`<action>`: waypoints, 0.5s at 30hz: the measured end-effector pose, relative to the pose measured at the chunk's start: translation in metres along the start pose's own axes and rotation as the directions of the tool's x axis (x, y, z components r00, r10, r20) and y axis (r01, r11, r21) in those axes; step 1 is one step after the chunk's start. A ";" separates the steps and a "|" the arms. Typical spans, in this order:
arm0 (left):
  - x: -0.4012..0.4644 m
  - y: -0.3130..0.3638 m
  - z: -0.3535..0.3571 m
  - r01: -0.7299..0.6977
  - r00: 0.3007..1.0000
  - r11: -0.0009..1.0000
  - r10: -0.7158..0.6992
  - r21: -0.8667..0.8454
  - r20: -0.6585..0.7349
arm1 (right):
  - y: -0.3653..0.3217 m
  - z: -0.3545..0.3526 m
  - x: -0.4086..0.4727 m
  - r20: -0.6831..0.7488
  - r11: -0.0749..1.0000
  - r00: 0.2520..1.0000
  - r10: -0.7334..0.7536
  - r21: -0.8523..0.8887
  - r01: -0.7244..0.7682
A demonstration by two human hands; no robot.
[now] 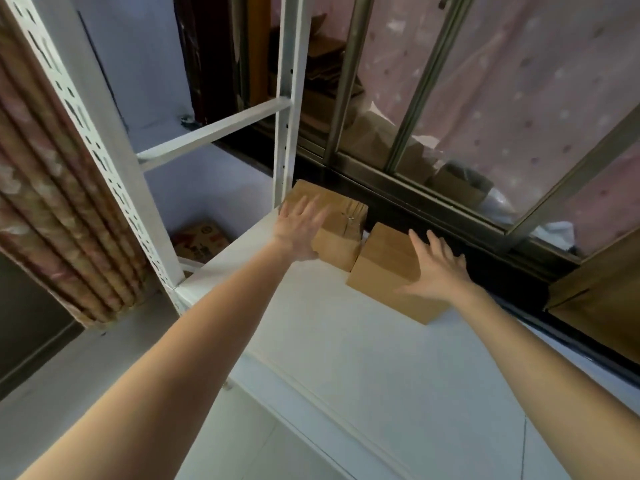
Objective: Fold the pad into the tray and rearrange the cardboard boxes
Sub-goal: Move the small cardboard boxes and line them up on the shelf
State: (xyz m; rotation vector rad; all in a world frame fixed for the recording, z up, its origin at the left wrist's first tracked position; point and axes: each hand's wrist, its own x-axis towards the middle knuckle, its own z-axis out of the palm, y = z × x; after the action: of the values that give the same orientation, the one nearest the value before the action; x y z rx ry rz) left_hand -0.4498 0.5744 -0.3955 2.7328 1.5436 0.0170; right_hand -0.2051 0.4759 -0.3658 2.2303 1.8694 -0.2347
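My left hand (298,233) hovers, grip spread, beside the far cardboard box (341,233); my right hand (436,271), grip spread too, lies on the near cardboard box (388,268); the boxes sit just beside each other on the shelf (346,341).

Two closed brown cardboard boxes, far box (341,223), near box (388,271), side by side on white shelf (346,358)

one view only, head-worn, wide-angle. looks forward and steeply down along both outstretched forearms onto a white shelf (363,341). close range: arms enter from the near edge, hands reach mid-frame. the frame is tilted; uprights of the white rack (287,98) lean. far right takes in a window frame (415,188).
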 end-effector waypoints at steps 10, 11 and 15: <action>0.082 0.005 0.018 -0.044 0.998 0.968 0.034 0.246 0.047 | 0.029 0.025 0.044 0.030 0.999 0.999 0.039 -0.030 -0.038; 0.084 0.005 0.021 -0.039 0.997 0.972 0.023 0.231 0.070 | 0.031 0.027 0.045 0.044 0.999 0.998 0.043 -0.027 -0.042; 0.075 0.006 0.027 -0.030 0.996 0.982 0.015 0.187 0.084 | 0.032 0.040 0.036 0.055 0.999 0.998 0.035 0.010 -0.035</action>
State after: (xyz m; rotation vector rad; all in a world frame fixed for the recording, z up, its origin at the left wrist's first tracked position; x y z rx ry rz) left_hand -0.4059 0.6353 -0.4223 2.8502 1.5681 -0.2511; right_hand -0.1668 0.4942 -0.4113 2.2386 1.8037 -0.2980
